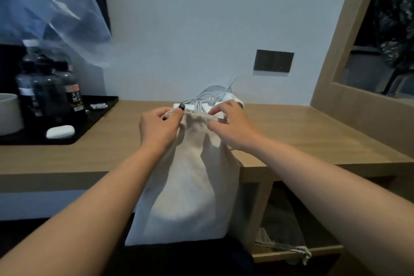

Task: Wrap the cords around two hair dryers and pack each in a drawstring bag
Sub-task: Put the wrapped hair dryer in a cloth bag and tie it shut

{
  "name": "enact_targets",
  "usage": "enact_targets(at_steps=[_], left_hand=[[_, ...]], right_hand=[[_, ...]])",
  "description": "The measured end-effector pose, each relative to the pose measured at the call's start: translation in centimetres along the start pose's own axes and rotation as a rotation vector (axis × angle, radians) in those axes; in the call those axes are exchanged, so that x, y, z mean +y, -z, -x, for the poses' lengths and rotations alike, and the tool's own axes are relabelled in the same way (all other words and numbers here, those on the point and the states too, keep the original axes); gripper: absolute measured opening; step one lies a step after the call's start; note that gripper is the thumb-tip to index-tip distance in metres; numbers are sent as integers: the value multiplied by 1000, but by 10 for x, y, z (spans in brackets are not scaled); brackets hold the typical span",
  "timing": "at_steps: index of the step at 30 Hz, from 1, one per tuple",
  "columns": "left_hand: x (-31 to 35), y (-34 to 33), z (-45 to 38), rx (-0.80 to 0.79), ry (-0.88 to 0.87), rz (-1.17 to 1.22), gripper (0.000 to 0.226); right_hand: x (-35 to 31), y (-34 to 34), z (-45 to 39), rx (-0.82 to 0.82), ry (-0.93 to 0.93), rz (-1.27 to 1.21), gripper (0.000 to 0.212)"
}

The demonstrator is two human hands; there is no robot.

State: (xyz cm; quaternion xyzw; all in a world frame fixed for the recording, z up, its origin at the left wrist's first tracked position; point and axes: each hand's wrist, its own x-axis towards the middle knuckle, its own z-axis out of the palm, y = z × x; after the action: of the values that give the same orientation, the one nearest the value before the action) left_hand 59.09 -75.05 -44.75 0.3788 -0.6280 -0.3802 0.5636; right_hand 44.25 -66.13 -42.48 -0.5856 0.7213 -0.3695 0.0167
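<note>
Bag [192, 186]: bulging, apparently filled; hangs off desk [302, 141] front edge.
Left hand [160, 129]: pinches gathered mouth.
Right hand [233, 127]: pinches mouth.
Remaining: hair dryer [233, 97], cord [208, 94] loose, near back edge.

Held bag [190, 186]: cream cloth drawstring bag, upright in front of the bench edge, mouth gathered, body bulging.
Hair dryer [230, 97]: white, lying on the bench behind the held bag, mostly hidden.
Cord [209, 92]: white, looped above the dryer.
2nd bag [282, 242]: cream, slumped on the lower shelf, drawstring knotted.
</note>
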Motion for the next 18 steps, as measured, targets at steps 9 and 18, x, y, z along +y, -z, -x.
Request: enact_targets(at_steps=[9, 18], left_hand=[[-65, -9, -34, 4, 286, 96, 17], [-67, -16, -36, 94, 223, -10, 24]], right_hand=[[24, -35, -59, 22, 60, 310, 58], [32, -60, -101, -178, 47, 422, 84]])
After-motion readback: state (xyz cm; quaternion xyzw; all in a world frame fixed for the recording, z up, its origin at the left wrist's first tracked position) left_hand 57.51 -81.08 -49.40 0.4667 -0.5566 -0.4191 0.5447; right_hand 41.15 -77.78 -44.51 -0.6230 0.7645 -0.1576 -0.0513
